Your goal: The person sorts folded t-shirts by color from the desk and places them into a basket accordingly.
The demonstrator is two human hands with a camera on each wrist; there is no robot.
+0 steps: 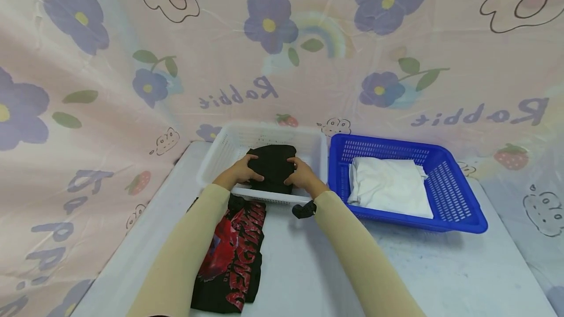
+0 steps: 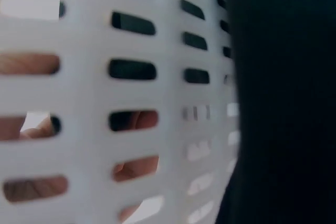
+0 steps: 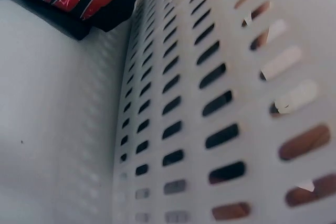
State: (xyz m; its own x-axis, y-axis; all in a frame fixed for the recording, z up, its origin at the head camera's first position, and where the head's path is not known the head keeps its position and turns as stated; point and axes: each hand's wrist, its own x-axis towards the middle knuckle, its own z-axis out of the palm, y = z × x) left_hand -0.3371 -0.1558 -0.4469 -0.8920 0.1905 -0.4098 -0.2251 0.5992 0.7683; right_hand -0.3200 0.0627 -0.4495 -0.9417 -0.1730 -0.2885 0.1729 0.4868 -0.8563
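A folded black garment point(image 1: 273, 163) lies inside the white plastic basket point(image 1: 211, 160) in the head view. My left hand point(image 1: 240, 171) grips its left edge, the thumb lying over the cloth. Opposite it, my right hand point(image 1: 304, 176) holds the right edge in the same way. Both wrists reach over the basket's near rim. Through the slots of the basket wall point(image 2: 86, 93) in the left wrist view, bits of the left fingers and dark cloth show. The right wrist view looks along the slotted wall point(image 3: 157, 93), with parts of the right fingers behind it.
In front of the white basket lies a black garment with red print point(image 1: 238, 258), partly under the left forearm. A blue basket point(image 1: 458, 194) stands at the right, holding folded white cloth point(image 1: 389, 185). A printed curtain point(image 1: 308, 72) rises behind the white table point(image 1: 299, 268).
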